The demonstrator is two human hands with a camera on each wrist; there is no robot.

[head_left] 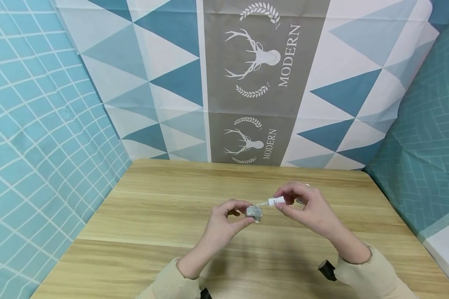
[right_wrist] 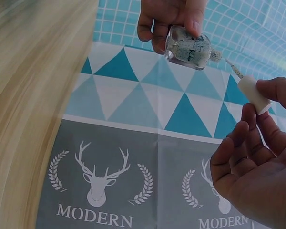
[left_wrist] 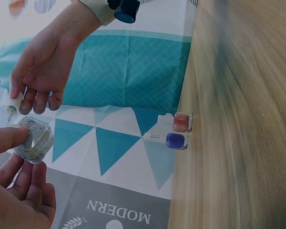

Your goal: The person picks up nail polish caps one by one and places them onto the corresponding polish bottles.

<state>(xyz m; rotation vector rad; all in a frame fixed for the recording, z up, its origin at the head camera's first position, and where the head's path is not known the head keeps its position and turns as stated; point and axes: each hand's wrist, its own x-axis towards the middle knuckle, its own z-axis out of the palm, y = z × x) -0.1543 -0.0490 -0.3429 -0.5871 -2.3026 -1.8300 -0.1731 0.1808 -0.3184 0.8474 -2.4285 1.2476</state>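
My left hand [head_left: 226, 218] holds a clear glass nail polish bottle [right_wrist: 188, 48] between thumb and fingers, raised above the table. Silvery glitter polish with dark flecks fills it, and its uncapped neck [right_wrist: 215, 56] points toward my right hand [head_left: 308, 207]. That hand pinches the white cap [right_wrist: 254, 94] of the nail polish brush between thumb and fingertips. Glitter coats the brush [right_wrist: 236, 70], whose tip stands just outside the bottle's mouth in the right wrist view. From the head, cap and bottle appear nearly level with each other.
Two more nail polish bottles, one reddish [left_wrist: 182, 122] and one purple [left_wrist: 176, 140], both with white caps, stand on the wooden table [head_left: 164, 224]. From the head they are mostly behind my right hand. Patterned cloth [head_left: 164, 83] hangs behind the table and along its sides.
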